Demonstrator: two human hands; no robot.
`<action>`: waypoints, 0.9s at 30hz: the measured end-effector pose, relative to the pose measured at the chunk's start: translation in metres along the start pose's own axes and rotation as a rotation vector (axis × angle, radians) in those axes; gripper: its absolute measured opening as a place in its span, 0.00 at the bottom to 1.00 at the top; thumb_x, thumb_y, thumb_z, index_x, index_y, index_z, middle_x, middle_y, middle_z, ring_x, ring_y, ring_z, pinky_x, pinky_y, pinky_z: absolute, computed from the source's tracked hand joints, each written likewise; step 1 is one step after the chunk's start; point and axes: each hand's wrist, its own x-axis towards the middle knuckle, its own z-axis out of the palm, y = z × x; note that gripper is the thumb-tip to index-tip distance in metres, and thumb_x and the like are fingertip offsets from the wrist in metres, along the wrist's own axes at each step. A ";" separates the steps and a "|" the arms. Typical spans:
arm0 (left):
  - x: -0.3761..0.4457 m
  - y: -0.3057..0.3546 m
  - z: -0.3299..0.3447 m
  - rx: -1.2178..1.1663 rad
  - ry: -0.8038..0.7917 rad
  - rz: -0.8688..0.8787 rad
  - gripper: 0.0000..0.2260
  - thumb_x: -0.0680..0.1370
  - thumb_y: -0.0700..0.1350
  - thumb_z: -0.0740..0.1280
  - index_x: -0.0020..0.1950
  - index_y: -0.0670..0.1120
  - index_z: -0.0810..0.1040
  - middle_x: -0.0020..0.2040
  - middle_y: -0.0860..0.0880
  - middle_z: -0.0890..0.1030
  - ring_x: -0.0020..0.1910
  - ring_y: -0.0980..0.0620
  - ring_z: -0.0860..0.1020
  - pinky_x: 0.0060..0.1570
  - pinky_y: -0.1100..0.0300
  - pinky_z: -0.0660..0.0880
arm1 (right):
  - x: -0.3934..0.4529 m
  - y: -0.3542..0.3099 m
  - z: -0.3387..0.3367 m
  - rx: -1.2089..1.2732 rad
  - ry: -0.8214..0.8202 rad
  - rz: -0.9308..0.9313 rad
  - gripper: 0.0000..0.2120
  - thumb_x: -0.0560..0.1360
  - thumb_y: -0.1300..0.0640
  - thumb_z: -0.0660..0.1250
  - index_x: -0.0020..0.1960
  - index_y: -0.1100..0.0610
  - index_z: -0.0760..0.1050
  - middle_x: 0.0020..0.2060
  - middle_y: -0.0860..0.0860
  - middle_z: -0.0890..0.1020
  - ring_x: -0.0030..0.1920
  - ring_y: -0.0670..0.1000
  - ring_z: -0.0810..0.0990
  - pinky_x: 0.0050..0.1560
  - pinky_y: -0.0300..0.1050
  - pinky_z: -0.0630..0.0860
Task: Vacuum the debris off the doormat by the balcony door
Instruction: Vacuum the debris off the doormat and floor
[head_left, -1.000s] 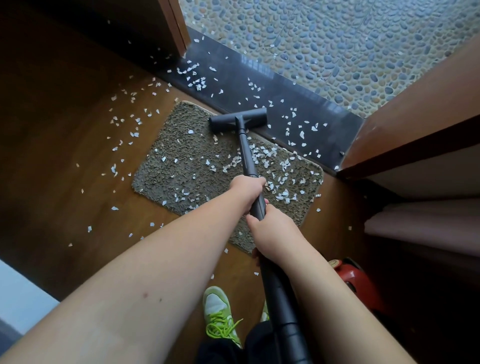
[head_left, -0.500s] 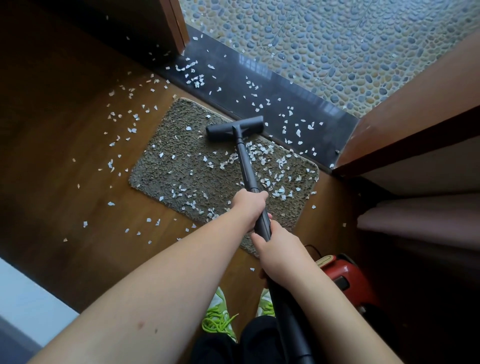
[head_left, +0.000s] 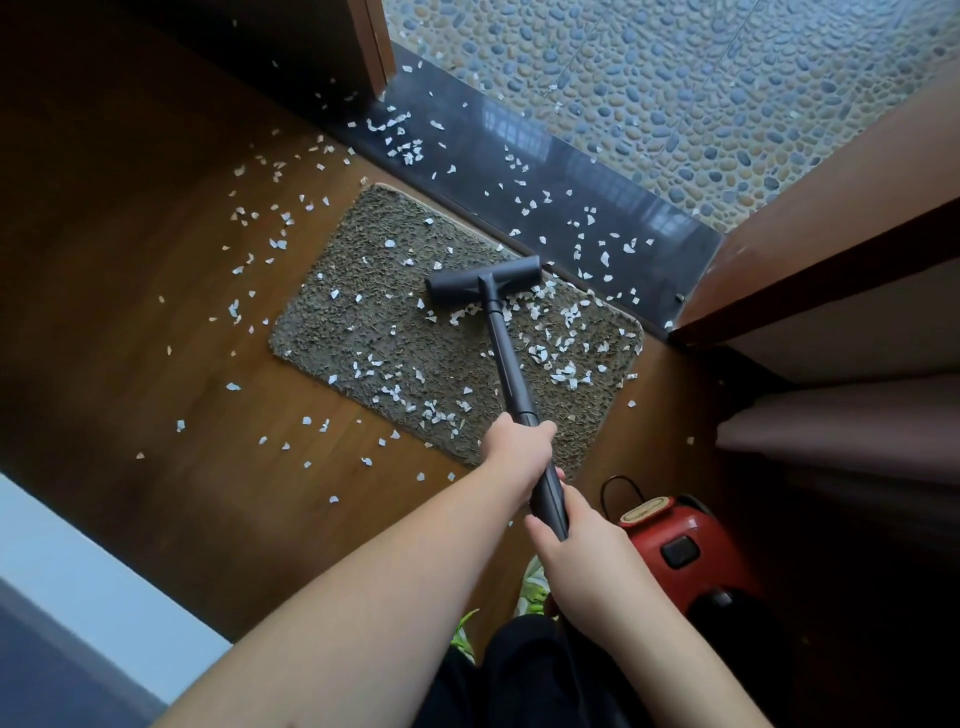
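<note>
Gripping the wand (head_left: 506, 358), both the left hand (head_left: 519, 447) and right hand (head_left: 582, 540) may drag the nozzle (head_left: 483, 280) and probably bunch the doormat (head_left: 374, 332), scattering scraps (head_left: 550, 358).

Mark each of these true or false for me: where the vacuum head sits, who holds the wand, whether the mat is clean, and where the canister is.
1. The vacuum head rests on the doormat. True.
2. Only one hand holds the wand. False: the left hand and right hand both grip it.
3. The doormat is free of debris. False: white scraps cover it.
4. A red canister sits right of the wand. True.
</note>
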 end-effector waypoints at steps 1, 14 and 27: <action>-0.002 -0.004 0.000 -0.001 0.007 -0.002 0.10 0.76 0.44 0.68 0.55 0.43 0.72 0.47 0.39 0.79 0.27 0.43 0.80 0.24 0.59 0.75 | -0.004 0.002 0.001 -0.002 -0.002 -0.002 0.24 0.79 0.44 0.58 0.74 0.46 0.60 0.55 0.53 0.81 0.54 0.55 0.79 0.51 0.45 0.73; 0.007 0.025 -0.010 -0.027 0.006 0.038 0.10 0.77 0.43 0.67 0.55 0.42 0.71 0.44 0.40 0.78 0.28 0.43 0.79 0.23 0.60 0.75 | 0.011 -0.016 -0.006 -0.015 0.028 -0.037 0.22 0.78 0.43 0.58 0.71 0.46 0.63 0.52 0.53 0.81 0.51 0.56 0.80 0.50 0.46 0.75; 0.040 0.089 -0.006 -0.039 0.028 -0.067 0.14 0.74 0.42 0.71 0.57 0.40 0.73 0.57 0.39 0.79 0.50 0.37 0.82 0.48 0.47 0.81 | 0.066 -0.058 -0.038 0.067 -0.016 -0.006 0.21 0.77 0.45 0.58 0.65 0.56 0.67 0.50 0.59 0.80 0.41 0.60 0.84 0.47 0.57 0.81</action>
